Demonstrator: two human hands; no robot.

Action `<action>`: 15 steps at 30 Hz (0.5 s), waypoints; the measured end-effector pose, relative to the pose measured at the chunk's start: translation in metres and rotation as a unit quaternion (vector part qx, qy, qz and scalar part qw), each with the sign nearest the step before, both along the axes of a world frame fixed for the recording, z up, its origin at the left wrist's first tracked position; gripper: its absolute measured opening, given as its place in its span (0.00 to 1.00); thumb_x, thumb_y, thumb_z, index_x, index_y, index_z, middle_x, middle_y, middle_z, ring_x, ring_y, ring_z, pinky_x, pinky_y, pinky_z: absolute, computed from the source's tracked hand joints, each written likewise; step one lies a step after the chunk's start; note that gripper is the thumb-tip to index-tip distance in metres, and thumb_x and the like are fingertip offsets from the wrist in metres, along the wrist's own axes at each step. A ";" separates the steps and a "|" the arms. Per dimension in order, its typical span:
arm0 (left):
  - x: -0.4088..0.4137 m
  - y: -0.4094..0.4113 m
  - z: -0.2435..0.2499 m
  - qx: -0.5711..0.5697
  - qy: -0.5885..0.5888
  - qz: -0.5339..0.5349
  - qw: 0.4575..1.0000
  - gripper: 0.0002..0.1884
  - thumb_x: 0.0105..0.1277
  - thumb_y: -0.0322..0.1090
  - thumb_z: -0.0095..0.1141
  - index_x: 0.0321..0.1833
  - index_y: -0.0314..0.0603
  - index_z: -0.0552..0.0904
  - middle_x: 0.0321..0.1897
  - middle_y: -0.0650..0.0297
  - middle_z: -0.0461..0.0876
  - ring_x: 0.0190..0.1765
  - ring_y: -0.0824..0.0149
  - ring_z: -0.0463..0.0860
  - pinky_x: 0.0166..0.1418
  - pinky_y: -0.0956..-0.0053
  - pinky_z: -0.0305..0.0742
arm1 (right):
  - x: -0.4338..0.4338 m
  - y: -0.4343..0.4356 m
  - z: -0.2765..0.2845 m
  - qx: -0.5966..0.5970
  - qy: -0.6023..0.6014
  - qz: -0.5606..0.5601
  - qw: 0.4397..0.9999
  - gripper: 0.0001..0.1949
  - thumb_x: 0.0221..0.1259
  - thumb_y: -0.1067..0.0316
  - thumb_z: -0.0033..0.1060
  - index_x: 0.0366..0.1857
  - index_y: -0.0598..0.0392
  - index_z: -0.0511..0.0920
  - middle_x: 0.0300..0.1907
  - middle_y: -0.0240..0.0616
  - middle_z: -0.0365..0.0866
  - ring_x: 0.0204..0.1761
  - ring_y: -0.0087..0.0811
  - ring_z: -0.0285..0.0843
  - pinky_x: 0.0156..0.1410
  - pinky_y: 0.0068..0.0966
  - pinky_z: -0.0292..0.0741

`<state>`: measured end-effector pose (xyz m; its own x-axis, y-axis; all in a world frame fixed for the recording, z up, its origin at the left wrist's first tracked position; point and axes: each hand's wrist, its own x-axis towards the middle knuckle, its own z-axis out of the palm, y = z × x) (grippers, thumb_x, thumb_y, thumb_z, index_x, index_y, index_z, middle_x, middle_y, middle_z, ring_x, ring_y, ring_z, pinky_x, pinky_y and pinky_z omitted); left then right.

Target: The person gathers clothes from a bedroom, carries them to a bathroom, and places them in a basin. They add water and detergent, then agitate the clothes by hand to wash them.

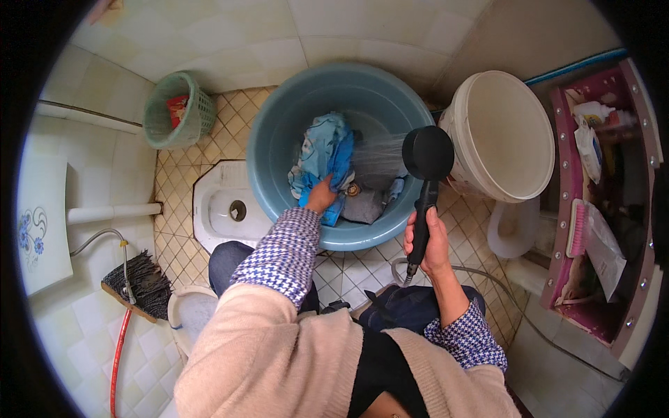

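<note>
A large blue plastic basin [266, 157] stands before me with wet clothes inside. My left hand [321, 196] reaches into it and grips a blue patterned garment [326, 138], its fingertips partly hidden in the cloth. Beside that garment, nearer the basin's right side, lies a dark grey cloth [363, 206]. In my right hand [435, 243] is the handle of a black shower head [427, 152], raised over the basin's right rim. Water sprays leftward from it onto the clothes. A grey hose [491, 279] trails from the handle to the right.
A squat toilet [211, 217] lies left of the basin. Behind it stands a green plastic basket [157, 128]. On the right are a large white bucket [502, 138] and a purple shelf [562, 209] holding a pink brush [577, 228]. A mop [138, 282] leans at left.
</note>
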<state>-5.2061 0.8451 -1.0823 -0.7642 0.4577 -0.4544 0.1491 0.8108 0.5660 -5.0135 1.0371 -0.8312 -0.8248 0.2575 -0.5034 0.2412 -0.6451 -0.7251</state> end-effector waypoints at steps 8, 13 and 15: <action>-0.143 -0.021 0.110 0.056 0.247 0.176 0.951 0.26 0.50 0.30 0.53 0.57 0.47 0.70 0.51 0.45 0.71 0.55 0.45 0.70 0.54 0.53 0.67 | -0.002 0.001 0.005 0.002 -0.003 -0.036 0.999 0.23 0.64 0.44 0.39 0.31 0.58 0.68 0.16 0.35 0.70 0.13 0.22 0.67 0.18 0.17 0.67; -0.076 0.034 0.147 -0.038 0.385 -0.052 0.921 0.48 0.46 0.40 0.66 0.69 0.55 0.51 0.68 0.48 0.43 0.70 0.48 0.44 0.61 0.35 0.45 | -0.003 0.001 0.001 0.034 -0.022 -0.039 0.998 0.23 0.63 0.44 0.41 0.31 0.58 0.68 0.16 0.34 0.70 0.13 0.22 0.67 0.17 0.17 0.67; -0.024 0.062 0.127 0.069 0.262 -0.081 0.959 0.51 0.45 0.43 0.67 0.70 0.55 0.47 0.69 0.46 0.40 0.71 0.47 0.42 0.61 0.34 0.47 | -0.004 -0.001 -0.001 0.038 -0.040 -0.040 0.998 0.23 0.63 0.44 0.40 0.31 0.57 0.68 0.16 0.34 0.69 0.13 0.22 0.67 0.17 0.18 0.66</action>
<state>-5.2305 0.9074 -0.9557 -0.7849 0.6179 0.0462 0.5603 0.6759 0.4787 -5.0178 1.0365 -0.8320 -0.7582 0.3621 -0.5423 0.2490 -0.6079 -0.7540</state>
